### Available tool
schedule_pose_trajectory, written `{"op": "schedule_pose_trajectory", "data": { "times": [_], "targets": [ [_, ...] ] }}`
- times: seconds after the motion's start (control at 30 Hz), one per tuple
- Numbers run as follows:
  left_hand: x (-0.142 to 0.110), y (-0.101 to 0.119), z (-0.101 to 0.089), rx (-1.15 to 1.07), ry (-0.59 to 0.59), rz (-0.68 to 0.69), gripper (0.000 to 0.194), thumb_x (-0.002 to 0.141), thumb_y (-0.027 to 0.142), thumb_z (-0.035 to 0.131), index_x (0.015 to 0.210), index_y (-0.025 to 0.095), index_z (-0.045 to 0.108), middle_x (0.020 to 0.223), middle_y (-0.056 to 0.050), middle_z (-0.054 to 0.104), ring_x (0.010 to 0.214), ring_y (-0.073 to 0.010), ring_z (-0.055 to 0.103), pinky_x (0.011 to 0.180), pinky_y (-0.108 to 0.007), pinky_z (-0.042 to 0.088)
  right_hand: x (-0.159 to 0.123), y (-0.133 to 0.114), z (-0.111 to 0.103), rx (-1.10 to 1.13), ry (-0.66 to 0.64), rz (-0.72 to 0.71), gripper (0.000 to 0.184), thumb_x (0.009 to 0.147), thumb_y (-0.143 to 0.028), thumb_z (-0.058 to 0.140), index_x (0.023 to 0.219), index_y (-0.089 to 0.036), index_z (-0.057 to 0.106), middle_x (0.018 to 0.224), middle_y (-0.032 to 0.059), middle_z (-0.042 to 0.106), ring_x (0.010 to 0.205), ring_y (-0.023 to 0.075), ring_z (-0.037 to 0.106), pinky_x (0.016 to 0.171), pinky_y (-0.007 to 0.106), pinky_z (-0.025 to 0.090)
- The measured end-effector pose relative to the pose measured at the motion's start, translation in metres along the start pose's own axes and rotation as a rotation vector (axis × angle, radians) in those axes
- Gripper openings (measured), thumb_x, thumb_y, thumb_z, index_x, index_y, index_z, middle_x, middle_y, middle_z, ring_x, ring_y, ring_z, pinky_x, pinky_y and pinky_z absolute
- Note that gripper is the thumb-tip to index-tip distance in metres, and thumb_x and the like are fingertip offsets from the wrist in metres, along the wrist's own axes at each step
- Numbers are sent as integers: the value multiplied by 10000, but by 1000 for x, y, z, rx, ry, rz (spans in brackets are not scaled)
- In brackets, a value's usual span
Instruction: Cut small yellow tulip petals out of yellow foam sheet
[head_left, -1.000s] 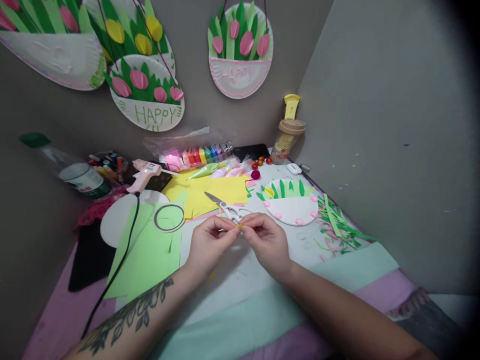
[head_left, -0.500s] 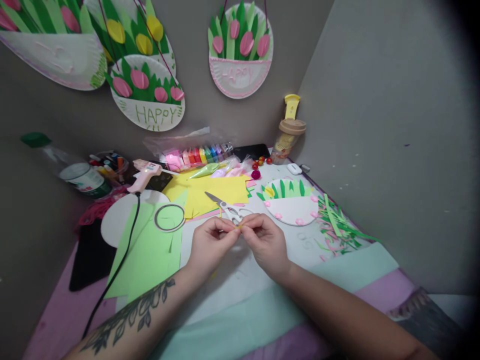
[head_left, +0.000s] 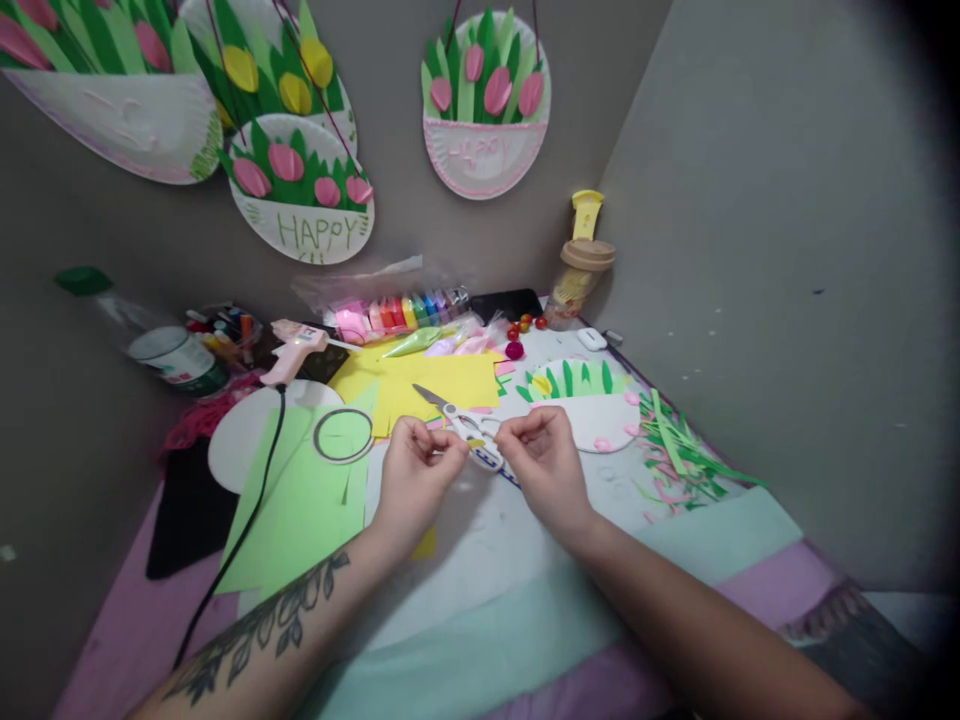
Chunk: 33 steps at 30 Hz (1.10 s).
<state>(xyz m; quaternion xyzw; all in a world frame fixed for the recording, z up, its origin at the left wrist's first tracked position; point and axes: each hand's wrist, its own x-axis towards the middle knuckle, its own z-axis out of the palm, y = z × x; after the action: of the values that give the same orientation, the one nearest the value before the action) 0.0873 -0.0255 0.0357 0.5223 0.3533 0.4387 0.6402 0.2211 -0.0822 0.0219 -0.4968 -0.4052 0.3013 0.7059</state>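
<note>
Hovering curled hands [head_left: 480, 462] over scissors [head_left: 463, 424].

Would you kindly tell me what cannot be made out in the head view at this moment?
- Whatever the left hand and right hand pinch: hidden by curled fingers, too small.
- Scissors handles: partly covered by both hands.
- Plate craft near edge: hidden behind the right hand.
- Top-left hanging plate: cut off by the frame edge.
- Bottle label: too blurred to read.
</note>
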Motion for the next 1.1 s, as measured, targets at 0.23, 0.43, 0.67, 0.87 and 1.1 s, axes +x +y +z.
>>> {"op": "schedule_pose_trajectory", "data": {
  "times": [0.23, 0.43, 0.67, 0.87, 1.1],
  "targets": [
    [2, -1, 1, 2, -88, -90, 386, 698, 190, 670, 802, 233, 301, 646, 76, 635, 584, -73, 558, 615, -202, 403, 5, -2, -7, -339, -253, 5, 56, 787, -207, 611, 766, -210, 559, 811, 17, 571, 743, 154, 553, 634, 269, 449],
    [8, -1, -5, 93, -89, -134, 402, 686, 227, 686, 838, 239, 314, 603, 98, 616, 513, -67, 528, 532, -175, 345, 6, -1, -7, -384, -232, 83, 110, 788, -214, 557, 681, -202, 533, 718, -2, 555, 674, 144, 528, 581, 253, 413],
    [7, -3, -5, 121, -81, -74, 420, 683, 241, 714, 919, 230, 367, 829, 6, 688, 779, -134, 653, 681, -248, 479, 8, 2, -7, -362, -218, 140, 131, 797, -259, 564, 687, -195, 531, 699, -8, 549, 652, 137, 510, 579, 248, 412],
    [2, -3, -6, 287, -111, -84, 380, 721, 239, 676, 962, 228, 382, 700, 42, 678, 628, -111, 619, 589, -208, 434, 4, 0, -3, -482, -290, 67, 127, 812, -198, 530, 687, -203, 509, 715, -4, 536, 674, 144, 492, 580, 252, 383],
    [9, 1, -9, 252, -114, -154, 416, 656, 207, 700, 922, 222, 381, 617, 61, 672, 473, -82, 549, 503, -179, 366, 7, -1, -9, -541, -342, 51, 164, 807, -192, 510, 649, -209, 467, 646, -27, 488, 619, 138, 446, 541, 251, 345]
  ]
}}
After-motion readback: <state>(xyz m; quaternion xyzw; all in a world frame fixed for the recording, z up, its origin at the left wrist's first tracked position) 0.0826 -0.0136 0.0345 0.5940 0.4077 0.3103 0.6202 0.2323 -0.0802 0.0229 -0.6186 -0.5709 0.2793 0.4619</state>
